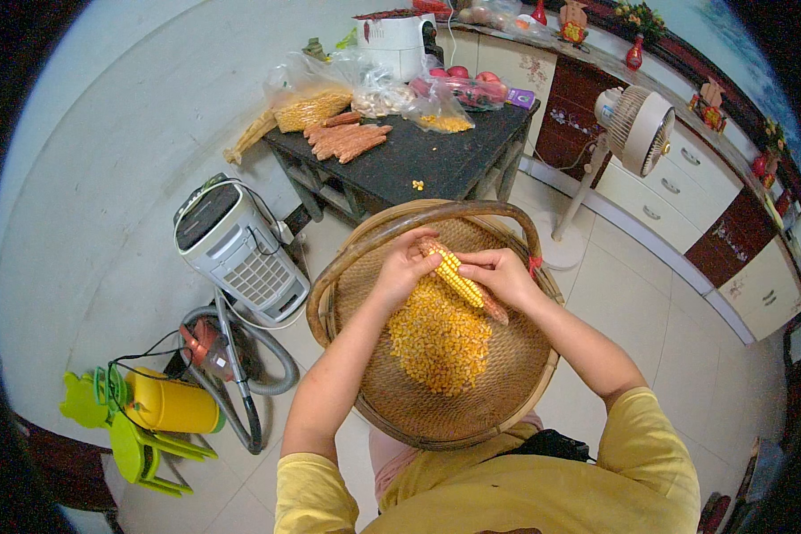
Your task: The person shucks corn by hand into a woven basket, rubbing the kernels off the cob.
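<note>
Both hands hold a partly shelled corn cob (pixel 464 284) above a round woven basket (pixel 507 400) with a curved wooden handle. My left hand (pixel 407 263) grips its upper end, thumb on the kernels. My right hand (pixel 497 274) has its thumb and fingers at the cob's right side. Rows of yellow kernels remain along the middle, with bare reddish cob at both ends. A heap of loose corn kernels (pixel 440 347) lies in the basket beneath. The basket rests at my lap.
Ahead stands a black table (pixel 427 157) with bare corn cobs (pixel 344 137), a bag of kernels (pixel 314 107) and apples (pixel 487 77). A fan (pixel 634 130) stands right. An air cooler (pixel 240 247), vacuum cleaner (pixel 213 347) and green child's chair (pixel 130 444) stand left.
</note>
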